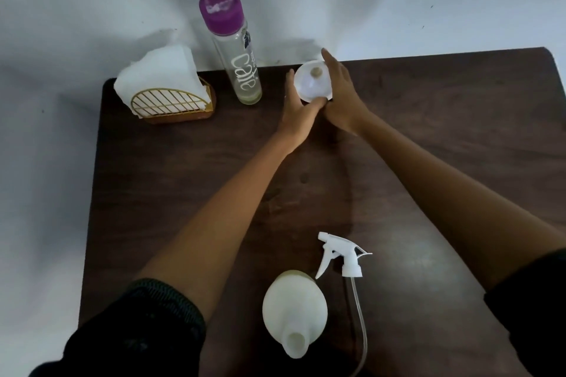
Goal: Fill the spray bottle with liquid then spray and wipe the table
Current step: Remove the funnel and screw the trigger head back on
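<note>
A white funnel (311,82) stands wide end up at the back of the dark wooden table (183,180). My left hand (298,109) holds it, fingers on its left side and thumb under its near rim. My right hand (341,95) lies against the funnel's right side with straight fingers. Near the front edge stands the white spray bottle (294,309), its neck uncapped. Its white trigger head (340,255), with a long clear tube, lies on the table just right of it. A tall glass bottle (240,64) with a purple cap stands left of the funnel.
A gold wire holder with white paper napkins (168,92) sits at the table's back left corner. A pale wall runs right behind the table's back edge. Bare tabletop stretches to the right of my right arm.
</note>
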A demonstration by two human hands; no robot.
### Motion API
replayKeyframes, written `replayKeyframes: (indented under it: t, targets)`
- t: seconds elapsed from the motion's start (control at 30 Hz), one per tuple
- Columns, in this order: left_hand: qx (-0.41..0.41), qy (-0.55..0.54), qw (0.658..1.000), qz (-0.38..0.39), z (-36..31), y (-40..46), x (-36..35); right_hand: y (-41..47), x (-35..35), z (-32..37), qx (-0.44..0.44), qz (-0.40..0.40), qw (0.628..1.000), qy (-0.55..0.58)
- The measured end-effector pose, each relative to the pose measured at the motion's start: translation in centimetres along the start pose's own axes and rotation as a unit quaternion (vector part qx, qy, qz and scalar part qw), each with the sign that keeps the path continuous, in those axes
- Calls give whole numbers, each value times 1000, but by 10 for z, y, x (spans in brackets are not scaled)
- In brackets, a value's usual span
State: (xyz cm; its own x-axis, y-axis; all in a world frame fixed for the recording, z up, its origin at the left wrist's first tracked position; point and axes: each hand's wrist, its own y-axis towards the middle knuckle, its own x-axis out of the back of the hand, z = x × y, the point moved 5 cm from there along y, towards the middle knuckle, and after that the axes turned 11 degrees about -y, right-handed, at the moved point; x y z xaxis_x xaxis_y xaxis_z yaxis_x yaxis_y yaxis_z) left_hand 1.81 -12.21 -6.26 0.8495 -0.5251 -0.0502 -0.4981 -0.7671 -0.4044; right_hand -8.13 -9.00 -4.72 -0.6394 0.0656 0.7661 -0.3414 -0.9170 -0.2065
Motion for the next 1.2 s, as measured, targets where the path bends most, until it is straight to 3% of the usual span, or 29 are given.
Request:
replayKeyframes:
  t: [0.23, 0.47, 0.77, 0.9, 1.07, 1.2]
  targets:
    - [0, 8, 1000, -18, 11, -6, 7, -6, 9, -8, -36, -42, 998, 4]
    - [-36, -23, 998, -49, 20, -80, 37, -95, 29, -28, -178, -120, 977, 11]
    - [26, -8, 994, -103, 85, -234, 87, -249, -26, -54, -248, 36, 967, 42]
    - [48, 9, 992, -118, 113, -280, 98, -277, -49, -44, -235, 95, 967, 25]
    - [70, 37, 990, -117, 128, -310, 101, -276, -59, -29, -239, 76, 967, -45]
    - [106, 61, 989, -87, 137, -323, 103, -274, -60, -26, -250, 45, 967, -23]
